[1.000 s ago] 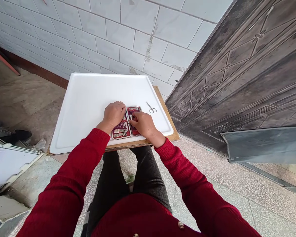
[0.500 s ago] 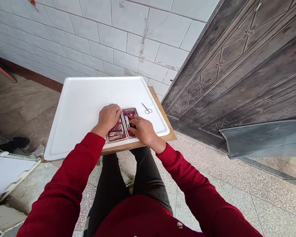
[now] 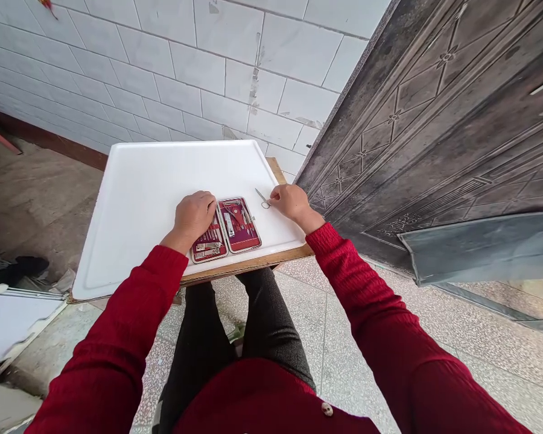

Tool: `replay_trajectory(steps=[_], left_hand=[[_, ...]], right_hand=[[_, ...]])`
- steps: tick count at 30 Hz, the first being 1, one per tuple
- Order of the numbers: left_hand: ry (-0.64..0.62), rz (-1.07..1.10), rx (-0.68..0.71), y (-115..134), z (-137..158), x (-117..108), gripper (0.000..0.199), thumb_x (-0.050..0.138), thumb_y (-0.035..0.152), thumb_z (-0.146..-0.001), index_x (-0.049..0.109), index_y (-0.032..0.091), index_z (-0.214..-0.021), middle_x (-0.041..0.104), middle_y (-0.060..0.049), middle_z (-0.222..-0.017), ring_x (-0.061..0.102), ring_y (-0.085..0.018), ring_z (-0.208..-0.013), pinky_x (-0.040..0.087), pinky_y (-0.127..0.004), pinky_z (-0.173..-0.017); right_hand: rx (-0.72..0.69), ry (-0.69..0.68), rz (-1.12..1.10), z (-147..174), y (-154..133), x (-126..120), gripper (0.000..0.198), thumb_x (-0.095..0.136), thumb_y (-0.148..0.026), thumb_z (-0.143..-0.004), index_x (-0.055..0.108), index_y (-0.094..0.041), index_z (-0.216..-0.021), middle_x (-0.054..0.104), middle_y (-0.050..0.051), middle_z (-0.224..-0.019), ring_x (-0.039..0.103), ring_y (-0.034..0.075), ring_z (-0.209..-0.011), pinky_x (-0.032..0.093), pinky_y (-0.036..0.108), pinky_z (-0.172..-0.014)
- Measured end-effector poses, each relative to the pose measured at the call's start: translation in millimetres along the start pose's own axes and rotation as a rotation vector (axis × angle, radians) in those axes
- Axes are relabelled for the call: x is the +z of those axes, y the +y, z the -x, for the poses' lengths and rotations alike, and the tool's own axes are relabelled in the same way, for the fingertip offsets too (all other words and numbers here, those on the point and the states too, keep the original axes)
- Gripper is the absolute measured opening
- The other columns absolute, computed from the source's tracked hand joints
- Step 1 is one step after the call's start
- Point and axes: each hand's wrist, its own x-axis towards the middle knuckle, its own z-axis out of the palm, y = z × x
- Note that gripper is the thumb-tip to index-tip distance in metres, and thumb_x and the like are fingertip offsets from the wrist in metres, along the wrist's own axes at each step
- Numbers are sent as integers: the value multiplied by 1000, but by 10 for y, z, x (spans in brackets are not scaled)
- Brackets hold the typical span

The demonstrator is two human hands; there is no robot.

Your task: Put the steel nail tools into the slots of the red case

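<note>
An open manicure case (image 3: 245,243) with a red lining lies near the front edge of the white board. Metal tools, nail clippers (image 3: 230,224) among them, sit in both of its halves. Curled over the far left part of the case, my left hand (image 3: 194,214) grips its edge and covers some of the tools. To the right of the case, my right hand (image 3: 291,202) has its fingers closed at the handle of small metal scissors (image 3: 260,194). The blades point away to the upper left; one handle loop is partly hidden by the fingers.
The white board (image 3: 140,181) rests on a wooden table (image 3: 276,170) whose edge shows at the front and right. Behind it stands a tiled wall (image 3: 217,66). A dark metal door (image 3: 416,108) is close on the right.
My right hand has left the right half of the case and moved right to the scissors, where its fingers have closed at the handle. My left hand stays on the case.
</note>
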Motion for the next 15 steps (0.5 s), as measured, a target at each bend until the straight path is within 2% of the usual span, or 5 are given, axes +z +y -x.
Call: replay_trajectory(steps=[8,15], left_hand=[[4,17,-5,-6,-4,13,28,44,24,-103,69,22,-91,77,-7,-101,70,-26,-94,51,-39,-79],[-7,26,-22,6,-5,-5,26,45,24,-102,68,22,-90,77,-6,-103,70,-25,-94,51,-38,-78]], right_hand=[[-32,-161,91,-161,-63,-59,20,72,-29,-92,78,-18,-108,79,10,-114,71,22,-102,48,27,-77],[-171,-212,129,-223,-93,-125,18,75,-23,-90,79,-15,-106,81,8,-103,71,20,-96,43,26,-71]])
